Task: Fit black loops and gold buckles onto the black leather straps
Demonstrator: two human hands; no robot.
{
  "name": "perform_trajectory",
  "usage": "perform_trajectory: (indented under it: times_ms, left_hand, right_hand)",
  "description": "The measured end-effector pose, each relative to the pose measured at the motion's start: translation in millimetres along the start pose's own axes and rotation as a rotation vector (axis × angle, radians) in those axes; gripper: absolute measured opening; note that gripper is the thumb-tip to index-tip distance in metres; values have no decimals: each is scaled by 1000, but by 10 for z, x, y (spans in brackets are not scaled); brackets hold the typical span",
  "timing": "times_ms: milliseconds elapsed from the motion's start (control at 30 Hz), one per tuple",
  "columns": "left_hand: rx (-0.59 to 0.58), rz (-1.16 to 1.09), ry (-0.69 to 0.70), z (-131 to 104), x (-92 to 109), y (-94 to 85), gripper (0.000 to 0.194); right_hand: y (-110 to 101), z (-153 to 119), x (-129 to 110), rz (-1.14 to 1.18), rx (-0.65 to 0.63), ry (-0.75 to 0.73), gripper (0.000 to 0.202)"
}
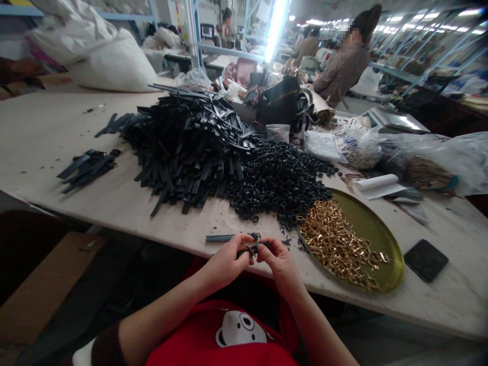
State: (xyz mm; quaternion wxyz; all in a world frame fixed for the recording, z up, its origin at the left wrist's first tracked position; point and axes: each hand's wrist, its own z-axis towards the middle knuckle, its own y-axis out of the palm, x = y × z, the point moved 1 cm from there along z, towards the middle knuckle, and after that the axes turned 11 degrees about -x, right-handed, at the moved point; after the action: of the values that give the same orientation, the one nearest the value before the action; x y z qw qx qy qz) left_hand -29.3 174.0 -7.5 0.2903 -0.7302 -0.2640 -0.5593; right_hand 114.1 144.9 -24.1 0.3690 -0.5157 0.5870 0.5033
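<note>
Close together at the table's front edge, my left hand [233, 255] and my right hand [277, 258] both pinch a short dark strap [249, 251] with a small gold buckle on it. Just behind my fingers a finished-looking dark strap [221, 238] with a gold end lies flat. Beyond it are a large heap of dark straps [183, 137] and a pile of small black loops [274, 178]. To the right, gold buckles [339, 244] fill part of a round gold-coloured tray [391, 256].
A small bundle of straps [89, 168] lies on the table [168, 234] at the left. A black flat object [426, 260] is right of the tray. White sacks [110, 61], a black bag [278, 104] and plastic bags stand behind. A person [343, 71] is at the back right.
</note>
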Motion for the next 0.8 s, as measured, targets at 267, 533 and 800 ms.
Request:
perform_trajectory:
  times_ms: [267, 533, 800]
  left_hand:
    - [-24, -75, -175, 99, -86, -78, 27]
    - [41, 372, -257, 118, -65, -193, 28]
    - [62, 445, -272, 23, -10, -161, 26]
  right_hand:
    - [0, 73, 82, 412, -106, 188, 27]
    - [-6, 91, 209, 598, -290, 389, 22]
    - [51, 6, 199, 657, -307, 457, 24]
